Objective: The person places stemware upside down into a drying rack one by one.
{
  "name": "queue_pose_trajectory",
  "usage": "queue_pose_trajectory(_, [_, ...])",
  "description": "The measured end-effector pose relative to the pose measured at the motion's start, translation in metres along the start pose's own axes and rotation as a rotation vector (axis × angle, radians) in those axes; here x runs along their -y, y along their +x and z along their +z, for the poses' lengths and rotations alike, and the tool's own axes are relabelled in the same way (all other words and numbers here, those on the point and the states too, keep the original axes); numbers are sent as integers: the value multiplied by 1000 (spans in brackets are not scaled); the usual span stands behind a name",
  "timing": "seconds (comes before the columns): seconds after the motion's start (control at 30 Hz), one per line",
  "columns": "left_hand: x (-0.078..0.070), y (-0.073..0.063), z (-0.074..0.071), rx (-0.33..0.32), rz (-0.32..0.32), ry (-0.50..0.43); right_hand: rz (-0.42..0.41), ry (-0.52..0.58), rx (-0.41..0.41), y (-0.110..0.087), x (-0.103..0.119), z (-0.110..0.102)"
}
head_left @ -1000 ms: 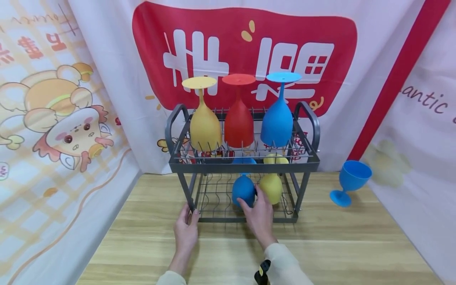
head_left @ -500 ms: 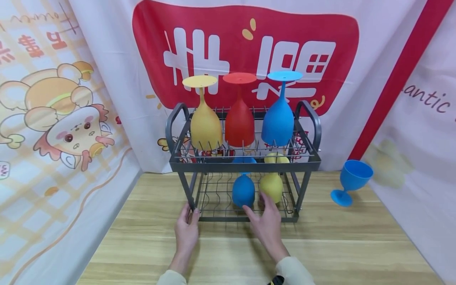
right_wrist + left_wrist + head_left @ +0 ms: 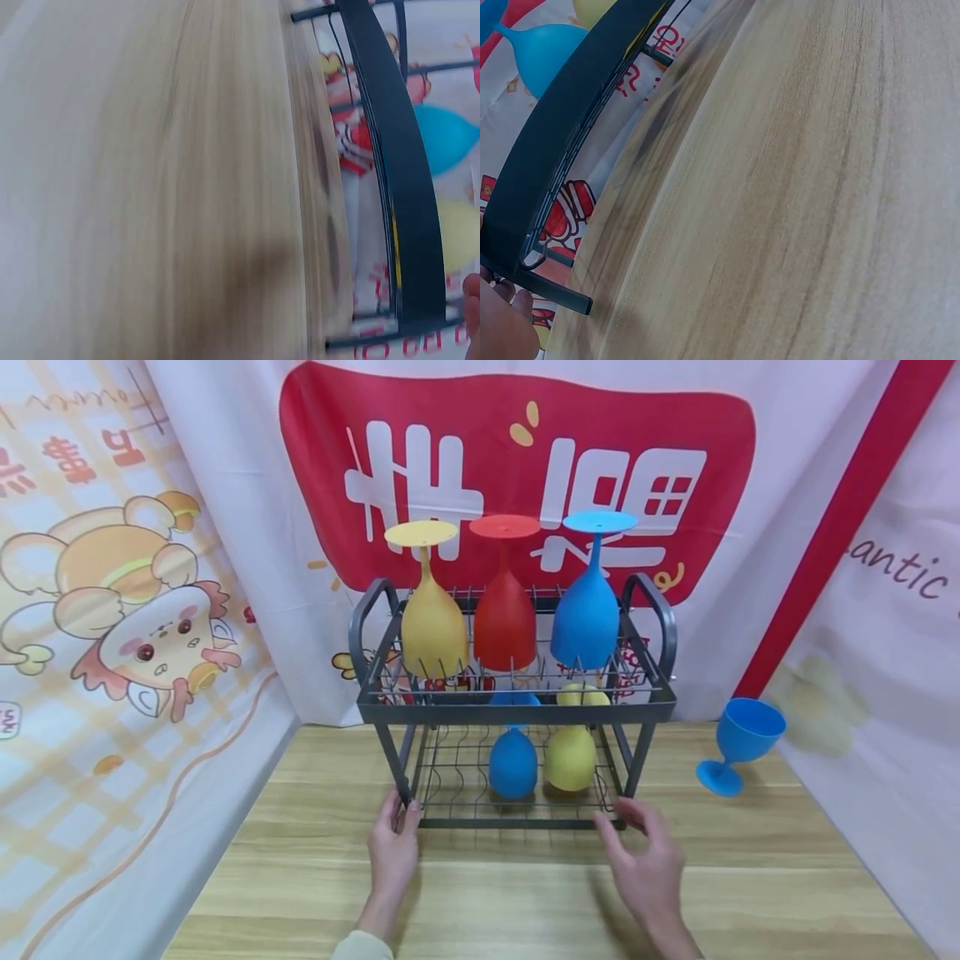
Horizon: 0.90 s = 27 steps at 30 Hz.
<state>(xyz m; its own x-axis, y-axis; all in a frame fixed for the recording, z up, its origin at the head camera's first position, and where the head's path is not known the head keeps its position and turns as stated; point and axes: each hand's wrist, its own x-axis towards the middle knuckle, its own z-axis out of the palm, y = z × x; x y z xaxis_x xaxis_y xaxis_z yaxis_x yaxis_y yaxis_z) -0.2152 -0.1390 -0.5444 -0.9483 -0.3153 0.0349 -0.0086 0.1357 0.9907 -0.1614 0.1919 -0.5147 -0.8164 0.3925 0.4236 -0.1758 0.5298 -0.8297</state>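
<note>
A two-tier black dish rack [image 3: 517,713] stands on the wooden table. My left hand [image 3: 393,856] grips its lower front-left corner; a little of that hand shows in the left wrist view. At the lower front-right corner, my right hand [image 3: 648,864] has thumb and fingers spread apart; whether they touch the rack I cannot tell. On the lower tier, a blue goblet [image 3: 513,764] and a yellow goblet [image 3: 571,758] stand upside down. The top tier bears an upside-down yellow goblet [image 3: 433,627], red goblet [image 3: 504,622] and blue goblet [image 3: 586,622].
Another blue goblet [image 3: 748,728] stands upright on the table [image 3: 757,877], right of the rack near the side curtain. A printed curtain [image 3: 697,460] hangs close behind the rack, and a patterned cloth [image 3: 150,760] rises along the left side.
My right hand has let go of the lower blue goblet, drawn back and moved right to the rack's front-right corner. My left hand has stayed at the left corner.
</note>
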Motion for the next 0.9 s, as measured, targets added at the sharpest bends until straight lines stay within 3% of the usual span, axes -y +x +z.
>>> queue_pose_trajectory(0.17, [2,0,0,5,-3,-10,10,-6,-102,12,-25,-38])
queue_pose_trajectory(0.33, [1,0,1,4,-9,-41,204,-63,-140,35,-44,-72])
queue_pose_trajectory(0.43, [1,1,1,5,-10,-61,341,-97,-123,52,-57,-89])
queue_pose_trajectory(0.53, [1,0,1,6,-15,-63,421,-106,-91,69,-71,-102])
queue_pose_trajectory(0.7, [-1,-1,2,15,-19,-63,458,-114,-57,92,-90,-116])
queue_pose_trajectory(0.9, [-2,-1,2,-1,-5,-52,485,-180,42,119,-100,-120])
